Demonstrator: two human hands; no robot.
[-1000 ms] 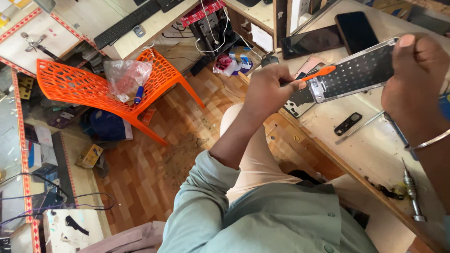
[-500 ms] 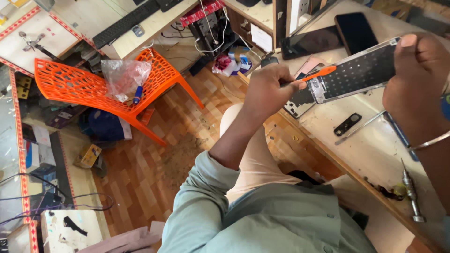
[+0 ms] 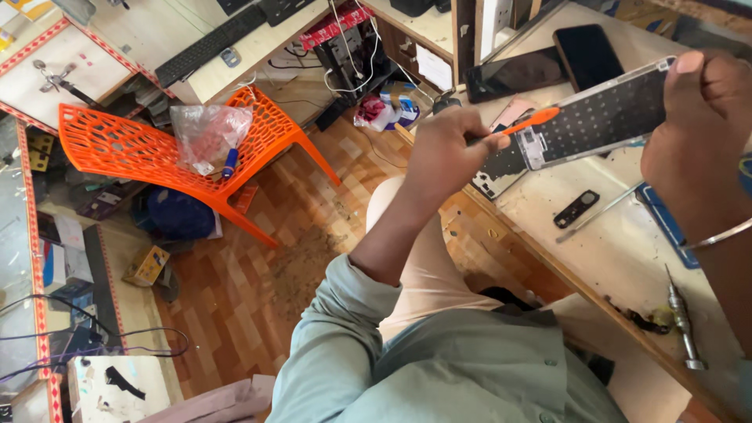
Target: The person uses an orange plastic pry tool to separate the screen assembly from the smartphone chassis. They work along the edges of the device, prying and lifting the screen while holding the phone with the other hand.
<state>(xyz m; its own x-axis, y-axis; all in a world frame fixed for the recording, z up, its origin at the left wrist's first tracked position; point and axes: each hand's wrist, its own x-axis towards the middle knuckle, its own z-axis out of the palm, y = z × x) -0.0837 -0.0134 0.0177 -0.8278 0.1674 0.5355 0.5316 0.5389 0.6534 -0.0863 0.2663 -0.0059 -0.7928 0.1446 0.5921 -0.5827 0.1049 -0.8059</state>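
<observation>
1. Since the earlier frame, little has shifted: both hands hold their places, the view barely drifting.
2. Left hand (image 3: pixel 450 153) is closed around one orange plastic pry tool (image 3: pixel 523 122), its tip touching the frame's near end.
3. Right hand (image 3: pixel 701 117) pinches one long dark perforated phone frame (image 3: pixel 599 117) at its far end, above the pale workbench (image 3: pixel 619 251); its long axis runs hand to hand.
4. One metal screwdriver (image 3: pixel 680 317) and two dark phones (image 3: pixel 548 63) lie apart.

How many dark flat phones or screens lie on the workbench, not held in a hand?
2: a phone lying near the bench's far edge, and a dark screen panel beside it. Others may be hidden behind the hands.
</observation>
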